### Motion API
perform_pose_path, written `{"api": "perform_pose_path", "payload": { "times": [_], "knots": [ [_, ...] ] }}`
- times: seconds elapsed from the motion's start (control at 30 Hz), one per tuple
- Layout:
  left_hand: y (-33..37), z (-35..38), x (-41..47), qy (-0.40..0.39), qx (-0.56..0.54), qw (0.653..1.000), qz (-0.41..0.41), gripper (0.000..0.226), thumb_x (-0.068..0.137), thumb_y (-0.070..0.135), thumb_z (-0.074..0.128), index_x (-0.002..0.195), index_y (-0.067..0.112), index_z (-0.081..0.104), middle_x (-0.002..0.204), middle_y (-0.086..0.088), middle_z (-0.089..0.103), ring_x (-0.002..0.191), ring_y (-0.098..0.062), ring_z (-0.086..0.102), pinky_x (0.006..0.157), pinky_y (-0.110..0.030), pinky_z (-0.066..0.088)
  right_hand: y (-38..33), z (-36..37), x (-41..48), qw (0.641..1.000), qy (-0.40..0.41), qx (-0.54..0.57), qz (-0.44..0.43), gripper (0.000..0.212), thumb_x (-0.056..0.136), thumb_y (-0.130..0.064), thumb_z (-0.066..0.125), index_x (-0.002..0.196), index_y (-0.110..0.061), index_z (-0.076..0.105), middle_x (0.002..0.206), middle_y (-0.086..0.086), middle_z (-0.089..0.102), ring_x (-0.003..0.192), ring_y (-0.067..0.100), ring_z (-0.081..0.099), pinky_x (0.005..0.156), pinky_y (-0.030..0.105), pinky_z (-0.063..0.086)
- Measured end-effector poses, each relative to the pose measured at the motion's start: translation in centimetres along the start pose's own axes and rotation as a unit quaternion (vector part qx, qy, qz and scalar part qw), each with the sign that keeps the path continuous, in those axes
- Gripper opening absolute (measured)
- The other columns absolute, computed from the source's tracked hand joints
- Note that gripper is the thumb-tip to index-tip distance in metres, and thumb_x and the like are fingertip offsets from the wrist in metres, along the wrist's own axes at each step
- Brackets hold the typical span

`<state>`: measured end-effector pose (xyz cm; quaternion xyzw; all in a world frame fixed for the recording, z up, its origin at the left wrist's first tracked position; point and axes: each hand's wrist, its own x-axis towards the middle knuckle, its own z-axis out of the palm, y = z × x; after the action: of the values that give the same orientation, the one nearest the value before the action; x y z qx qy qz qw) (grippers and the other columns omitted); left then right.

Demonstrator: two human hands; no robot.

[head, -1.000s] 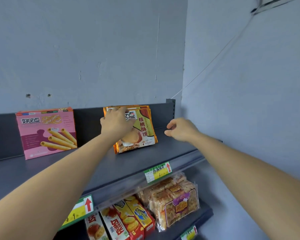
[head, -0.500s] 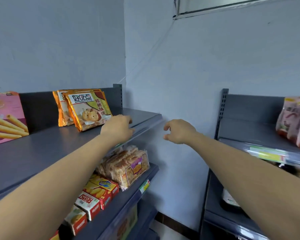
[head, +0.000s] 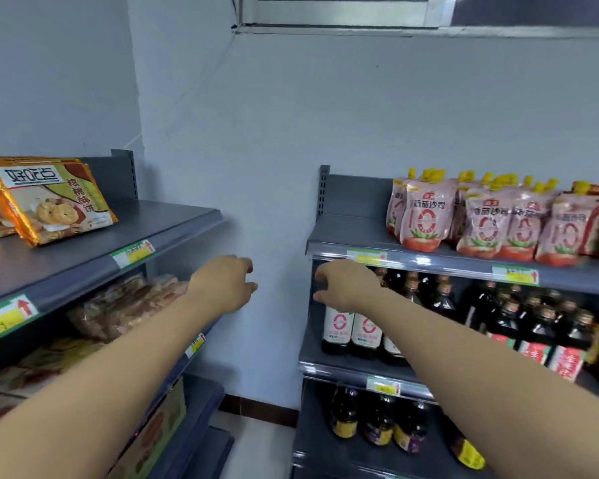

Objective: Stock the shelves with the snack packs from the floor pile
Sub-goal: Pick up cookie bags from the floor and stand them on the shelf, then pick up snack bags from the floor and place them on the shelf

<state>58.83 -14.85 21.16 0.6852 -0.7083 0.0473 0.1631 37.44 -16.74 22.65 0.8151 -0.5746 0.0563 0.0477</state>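
Snack packs [head: 54,207]: two orange foil cookie packs stand tilted back on the top shelf [head: 173,219] of the left-side unit, toward the left edge of view. The front pack overlaps the 2nd, which the frame edge cuts off. Neither hand touches them.

Left hand [head: 223,283]: in the air w/ nothing in it, fingers loosely curled. It's off the shelf's right end, lower than the top shelf lip, in front of the pale wall.

Right hand [head: 343,285]: also holds nothing, fingers loosely bent, thumb out to the left. It sits in front of the left end of the right-side unit [head: 343,233], just under that unit's top shelf lip. Contact w/ the unit: can't tell. The hands are near each other w/ a gap btwn them.

Under the packs are clear-wrapped snack bags [head: 125,305] on the 2nd shelf, and boxed goods [head: 32,368] below that, both blurred. Green/yellow price tags [head: 132,252] are on the shelf lips.

The right-side unit has pink pouches [head: 426,216] w/ yellow caps on top and dark bottles [head: 498,312] on the shelves below. A window frame [head: 343,15] runs along the top.
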Motion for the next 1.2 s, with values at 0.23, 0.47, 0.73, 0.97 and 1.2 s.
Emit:
{"api": "perform_pose_path", "payload": {
  "times": [0.23, 0.47, 0.73, 0.97, 1.2],
  "knots": [
    [6.7, 1.7, -3.6, -0.028, -0.020, 0.998, 0.059, 0.040, 0.094, 0.039, 0.052, 0.131, 0.021, 0.053, 0.128, -0.003, 0.056, 0.117, -0.023, 0.052, 0.095, -0.036, 0.046, 4.9, 0.2, -9.0, 0.997, -0.015, -0.031, 0.073, 0.038, 0.092, -0.036, 0.058, 0.124, -0.017, 0.058, 0.121, 0.003, 0.061, 0.111, 0.025, 0.057, 0.084, 0.036, 0.051],
    [12.8, 1.9, -4.5, -0.030, -0.046, 0.988, 0.142, 0.031, 0.094, 0.036, 0.053, 0.119, 0.019, 0.058, 0.116, -0.003, 0.061, 0.103, -0.021, 0.057, 0.083, -0.034, 0.050, 9.9, -0.5, -15.8, 0.985, -0.031, -0.049, 0.161, 0.040, 0.093, -0.035, 0.056, 0.129, -0.019, 0.055, 0.127, 0.004, 0.058, 0.117, 0.026, 0.053, 0.089, 0.040, 0.051],
    [19.5, 4.3, -3.9, -0.060, -0.079, 0.960, 0.262, 0.033, 0.092, 0.035, 0.056, 0.121, 0.019, 0.060, 0.113, -0.002, 0.062, 0.103, -0.022, 0.058, 0.083, -0.035, 0.051, 14.1, -0.4, -22.7, 0.952, -0.043, -0.041, 0.299, 0.040, 0.092, -0.036, 0.058, 0.128, -0.019, 0.056, 0.129, 0.003, 0.057, 0.117, 0.027, 0.054, 0.087, 0.037, 0.051],
    [26.8, 7.8, -5.8, -0.097, -0.081, 0.915, 0.383, 0.033, 0.093, 0.037, 0.055, 0.120, 0.019, 0.060, 0.119, -0.004, 0.062, 0.108, -0.026, 0.057, 0.086, -0.035, 0.049, 16.4, 0.4, -29.5, 0.914, -0.066, -0.055, 0.396, 0.040, 0.093, -0.034, 0.056, 0.130, -0.019, 0.053, 0.124, 0.005, 0.060, 0.111, 0.027, 0.057, 0.081, 0.038, 0.053],
    [34.5, 10.5, -9.2, -0.135, -0.088, 0.868, 0.470, 0.034, 0.093, 0.038, 0.055, 0.121, 0.019, 0.059, 0.115, -0.004, 0.061, 0.102, -0.026, 0.058, 0.082, -0.041, 0.052, 18.9, 1.7, -37.0, 0.865, -0.086, -0.054, 0.491, 0.034, 0.092, -0.034, 0.057, 0.123, -0.021, 0.057, 0.117, 0.006, 0.062, 0.106, 0.028, 0.058, 0.082, 0.038, 0.053]
  ]
}}
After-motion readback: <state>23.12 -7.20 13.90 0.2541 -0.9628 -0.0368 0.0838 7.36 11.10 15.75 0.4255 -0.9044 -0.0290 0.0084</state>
